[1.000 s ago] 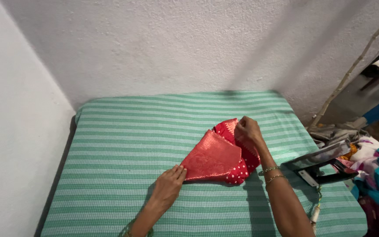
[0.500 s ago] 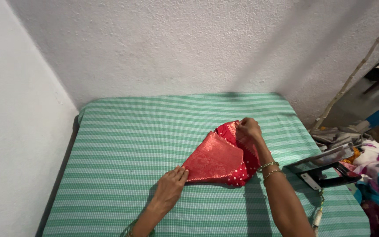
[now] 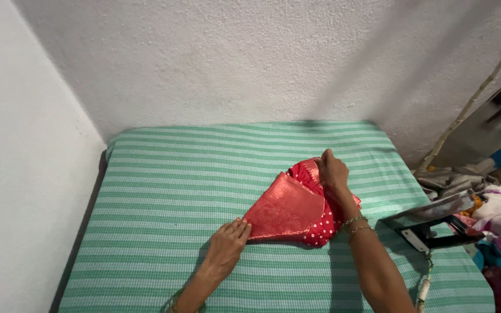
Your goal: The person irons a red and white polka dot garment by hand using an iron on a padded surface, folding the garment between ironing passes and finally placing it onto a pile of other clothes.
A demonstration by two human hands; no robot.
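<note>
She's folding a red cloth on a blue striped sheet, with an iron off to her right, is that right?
Not quite: the striped sheet is green and white, not blue, as the head view shows. The red cloth under both hands and the iron to her right are as you said.

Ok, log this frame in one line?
left hand: pressing red cloth corner | right hand: pinching cloth's far edge | surface: green striped sheet | iron at right

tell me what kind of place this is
Probably a home ironing or laundry corner. A padded table under a green striped cloth stands against bare white walls, a clothes iron rests at its right edge, and a heap of clothes lies beside it.
</note>
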